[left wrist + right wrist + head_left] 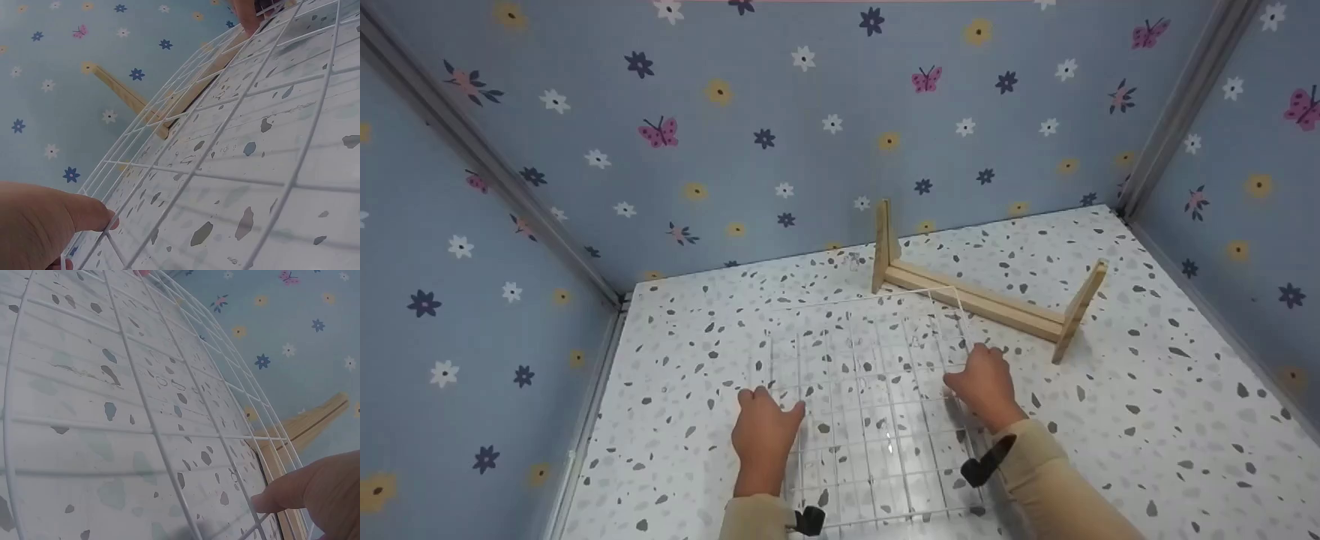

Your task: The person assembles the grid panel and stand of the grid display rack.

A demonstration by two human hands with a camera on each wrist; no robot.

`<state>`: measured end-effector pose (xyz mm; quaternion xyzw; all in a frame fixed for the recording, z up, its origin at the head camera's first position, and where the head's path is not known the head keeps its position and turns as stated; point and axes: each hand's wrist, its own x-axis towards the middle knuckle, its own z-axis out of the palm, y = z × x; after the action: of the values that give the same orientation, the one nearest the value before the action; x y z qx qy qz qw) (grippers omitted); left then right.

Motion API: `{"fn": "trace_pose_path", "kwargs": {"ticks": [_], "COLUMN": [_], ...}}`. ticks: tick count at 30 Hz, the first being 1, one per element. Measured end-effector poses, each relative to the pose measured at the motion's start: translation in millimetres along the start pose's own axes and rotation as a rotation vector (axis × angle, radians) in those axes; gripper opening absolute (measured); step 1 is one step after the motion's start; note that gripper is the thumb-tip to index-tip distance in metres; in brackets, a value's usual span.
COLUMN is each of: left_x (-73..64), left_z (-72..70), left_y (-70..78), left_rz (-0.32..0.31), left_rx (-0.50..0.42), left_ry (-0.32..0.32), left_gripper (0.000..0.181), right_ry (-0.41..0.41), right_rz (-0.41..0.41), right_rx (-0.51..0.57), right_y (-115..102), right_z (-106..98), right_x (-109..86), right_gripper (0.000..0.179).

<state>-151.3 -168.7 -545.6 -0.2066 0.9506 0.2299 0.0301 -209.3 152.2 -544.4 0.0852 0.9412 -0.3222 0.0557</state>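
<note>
A white wire grid panel (877,409) spans the space between both hands, low over the speckled tabletop. My left hand (766,435) grips its left edge, and the thumb (95,212) lies on a wire in the left wrist view. On the opposite edge, my right hand (984,382) holds the grid, thumb (275,495) pressed to a wire. Beyond the panel stands a wooden frame (975,298), a long grooved bar joining two upright end pieces. The panel's far right corner overlaps the bar in the head view. Fingers under the grid are mostly hidden.
The white terrazzo-patterned tabletop (682,337) meets a blue flowered back wall (825,172). Side panels with metal corner posts (510,172) enclose it left and right. Black straps hang at both wrists, and the wires cast shadows on the table.
</note>
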Motion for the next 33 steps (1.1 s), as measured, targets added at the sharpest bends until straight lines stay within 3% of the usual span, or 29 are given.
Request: {"fn": "trace_pose_path", "kwargs": {"ticks": [13, 33], "left_x": [1.0, 6.3], "left_z": [-7.9, -22.1], "left_y": [1.3, 8.0], "left_rz": [0.011, 0.046], "left_rx": [-0.045, -0.091], "left_ry": [0.044, 0.108], "left_gripper": [0.081, 0.084], "right_ry": [-0.042, 0.058], "right_rz": [-0.017, -0.081], "right_rx": [0.037, 0.042], "right_y": [-4, -15], "right_z": [-9, -19], "right_x": [9.6, 11.8], "right_gripper": [0.088, 0.085]}}
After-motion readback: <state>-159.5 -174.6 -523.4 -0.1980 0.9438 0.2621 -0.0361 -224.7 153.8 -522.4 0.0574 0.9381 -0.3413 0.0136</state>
